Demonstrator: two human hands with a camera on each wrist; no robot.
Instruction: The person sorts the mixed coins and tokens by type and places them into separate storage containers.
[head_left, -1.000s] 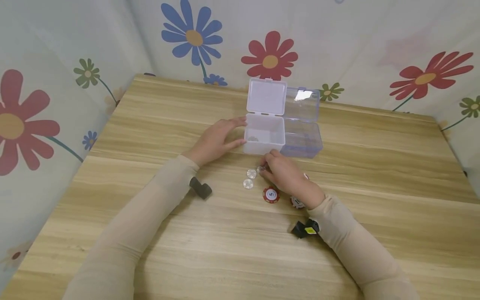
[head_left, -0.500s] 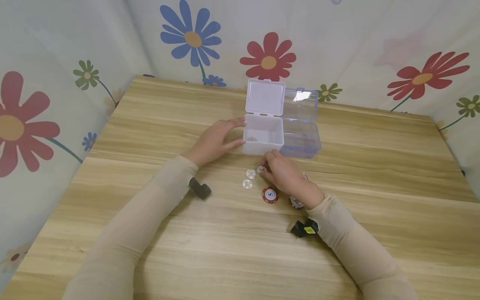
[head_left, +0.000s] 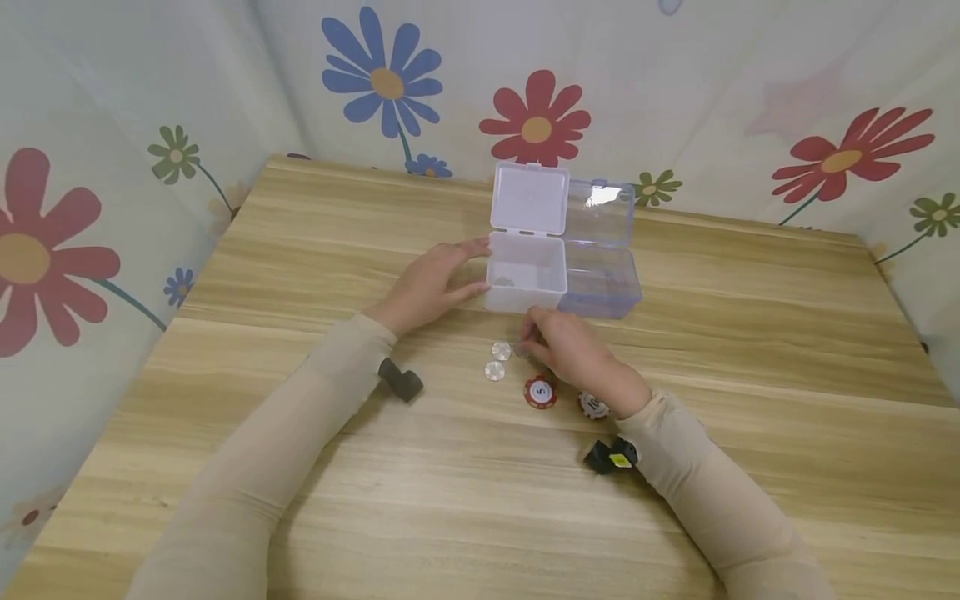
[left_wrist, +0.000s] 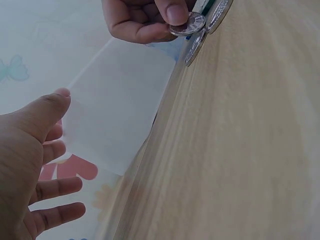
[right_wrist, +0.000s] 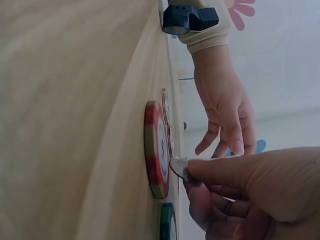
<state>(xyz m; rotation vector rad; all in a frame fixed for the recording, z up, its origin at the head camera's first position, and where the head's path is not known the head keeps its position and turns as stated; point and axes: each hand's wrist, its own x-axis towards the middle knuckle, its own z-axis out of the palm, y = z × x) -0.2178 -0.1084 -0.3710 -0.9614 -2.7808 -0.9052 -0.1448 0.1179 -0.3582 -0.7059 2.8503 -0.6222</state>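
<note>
Coin [left_wrist: 194,25], at the top of the left wrist frame, is pinched near its rim by the right hand [head_left: 577,354] and could be dropped through slippage, the white box [head_left: 517,301] being touched by the left hand [head_left: 431,287], fingers extended.

Worktop [head_left: 465,500] is showing wood-look grain w/ smooth, satiny finish. Nr its back edge, white box [head_left: 525,301] is looking like cloudy, matt plastic; clear box [head_left: 606,307] alongside is shining, glossy plastic. Further fr that edge, coins [head_left: 495,371] are gleaming like metal, red chip [head_left: 541,392] is looking like smooth plastic. Sleeves [head_left: 322,408] are looking like matt cloth.
</note>
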